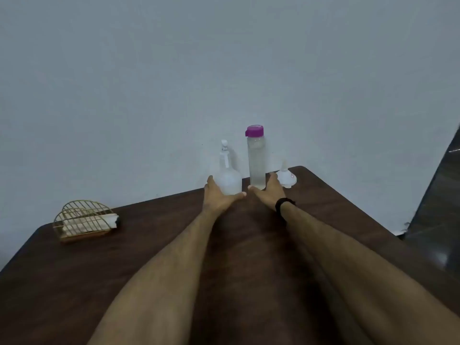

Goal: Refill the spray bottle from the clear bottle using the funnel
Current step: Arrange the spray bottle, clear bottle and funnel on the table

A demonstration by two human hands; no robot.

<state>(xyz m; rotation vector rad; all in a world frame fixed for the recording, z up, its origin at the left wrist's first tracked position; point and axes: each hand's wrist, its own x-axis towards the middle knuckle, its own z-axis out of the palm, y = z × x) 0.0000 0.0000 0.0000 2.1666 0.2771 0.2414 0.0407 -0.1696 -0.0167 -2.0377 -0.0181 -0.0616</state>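
Dark wood table (154,245) against a pale grey wall (174,70), seen from the head camera. Both bare forearms stretch out toward 12 o'clock, hands at the far edge of the table.

Left hand (216,196) is cupped around the base of the spray bottle (227,179), thumb at the bottle's 3 o'clock side, fingers wrapping its 9 o'clock side. Hand is spread in a loose cradle touching the bottle; whether it squeezes firmly, cannot tell. Spray bottle is frosted clear, rounded body, upright, white pump head on top.

Right hand (267,192) is at the foot of the clear bottle (256,160), thumb at its 7 o'clock, fingers reaching past its 3 o'clock side. Fingers spread, partly around the bottle; full contact cannot be told. Black band (283,204) on the right wrist.

Clear bottle is tall, upright, magenta cap (254,130) on, looks filled with clear liquid. It stands just beside the spray bottle, at its 3 o'clock.

Funnel (286,176), white, sits mouth down with spout up at 3 o'clock of the clear bottle, near the table's far corner, just beside the right hand's fingers.

Gold wire holder (83,220) with pale folded items in it, at 9 o'clock, well apart from the bottles.

Dark floor (435,207) at 3 o'clock, past the table edge.
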